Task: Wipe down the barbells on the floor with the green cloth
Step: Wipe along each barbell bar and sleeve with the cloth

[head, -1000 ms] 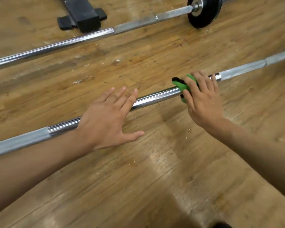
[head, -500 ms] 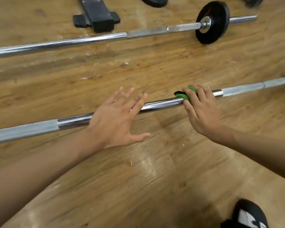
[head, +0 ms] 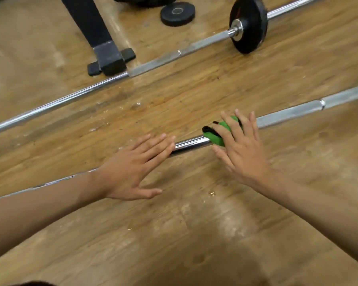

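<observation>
The near barbell (head: 192,142) lies slantwise on the wooden floor, its chrome shaft showing between my hands. A green cloth (head: 217,139) with a black edge is wrapped over that shaft. My right hand (head: 244,157) presses on the cloth with straight, spread fingers and the thumb out to the side. My left hand (head: 130,172) lies flat on the shaft to the cloth's left, fingers straight and together. A second barbell (head: 157,61) lies farther away, with a black plate (head: 248,25) on its right end.
A black bench foot (head: 110,58) stands against the far barbell at the upper left. A loose black weight plate (head: 177,13) lies flat behind it. Wooden floor with small bits of debris spreads in front of my arms.
My right hand's fingers have straightened from a curl over the bar. The cloth has slid left along the shaft, narrowing the gap to my left hand. The view has tilted.
</observation>
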The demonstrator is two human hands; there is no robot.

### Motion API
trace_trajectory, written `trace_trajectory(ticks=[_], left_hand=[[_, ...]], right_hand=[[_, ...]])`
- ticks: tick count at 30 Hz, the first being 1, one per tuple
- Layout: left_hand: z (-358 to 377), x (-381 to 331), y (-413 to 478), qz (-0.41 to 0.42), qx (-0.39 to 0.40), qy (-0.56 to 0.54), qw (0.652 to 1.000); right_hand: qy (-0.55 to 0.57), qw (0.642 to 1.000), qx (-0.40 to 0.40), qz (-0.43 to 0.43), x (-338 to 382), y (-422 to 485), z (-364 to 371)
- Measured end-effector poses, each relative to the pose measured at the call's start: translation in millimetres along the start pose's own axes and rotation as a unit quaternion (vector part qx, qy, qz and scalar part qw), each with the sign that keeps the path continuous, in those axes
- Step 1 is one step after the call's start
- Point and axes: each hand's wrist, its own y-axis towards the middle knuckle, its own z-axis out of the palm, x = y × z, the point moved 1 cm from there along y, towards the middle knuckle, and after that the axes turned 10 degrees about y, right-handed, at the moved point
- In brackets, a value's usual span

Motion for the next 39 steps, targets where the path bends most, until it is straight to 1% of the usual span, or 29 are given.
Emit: trace_trajectory(ticks=[4, 7, 9, 10, 13, 18, 21, 23, 25, 28, 30, 33, 35, 38, 39], left_hand=[[-8.9, -2.5, 2.4, 0.0, 0.057, -0.005, 0.998], [-15.9, -1.7, 2.9, 0.004, 0.098, -0.013, 0.995], [-19.1, -1.3, 4.0, 0.006, 0.124, -0.018, 0.992], [-20.2, -1.4, 4.7, 0.008, 0.132, -0.021, 0.991], [-20.6, -0.8, 6.6, 0.009, 0.138, -0.028, 0.99], [-19.6, 3.1, 7.9, 0.011, 0.139, -0.046, 0.989], [-19.2, 3.7, 7.6, 0.0, 0.129, -0.039, 0.991], [-17.4, 3.5, 6.4, 0.002, 0.118, -0.022, 0.993], [-17.9, 7.5, 10.0, 0.018, 0.096, 0.006, 0.995], [-18.9, 16.2, 20.7, 0.06, 0.046, 0.023, 0.997], [-15.2, 19.5, 29.1, 0.084, 0.027, 0.016, 0.996], [-2.5, 17.0, 31.6, 0.081, 0.0, -0.02, 0.997], [1.1, 16.0, 29.8, 0.08, -0.012, -0.027, 0.996], [1.5, 15.4, 29.3, 0.078, -0.013, -0.039, 0.996], [1.9, 14.9, 28.9, 0.078, -0.013, -0.04, 0.996]], right_hand=[[0.042, 0.998, -0.051, -0.001, 2.7, -1.7, 3.7], [0.083, 0.992, -0.078, 0.051, 15.0, 4.6, 5.1], [0.113, 0.987, -0.077, 0.08, 29.0, 9.9, 5.8], [0.124, 0.987, -0.072, 0.079, 35.9, 11.5, 6.9], [0.131, 0.989, -0.057, 0.039, 49.6, 14.9, 15.5], [0.121, 0.989, -0.09, 0.001, 41.0, 21.1, 22.2], [0.115, 0.99, -0.081, -0.016, 43.1, 27.0, 23.5], [0.092, 0.992, -0.074, -0.054, 33.3, 30.2, 22.9], [0.046, 0.994, -0.062, -0.083, 10.2, 30.7, 14.9], [0.0, 0.995, -0.054, -0.083, -39.2, 21.4, -10.3], [-0.042, 0.995, -0.023, -0.084, -73.7, 17.3, -29.3], [-0.08, 0.992, 0.046, -0.087, -110.0, 14.3, -53.7], [-0.079, 0.991, 0.078, -0.071, -114.8, 13.0, -58.4], [-0.066, 0.996, 0.055, -0.02, -80.6, 22.4, -50.6], [-0.063, 0.997, 0.047, -0.018, -62.1, 27.5, -42.9]])
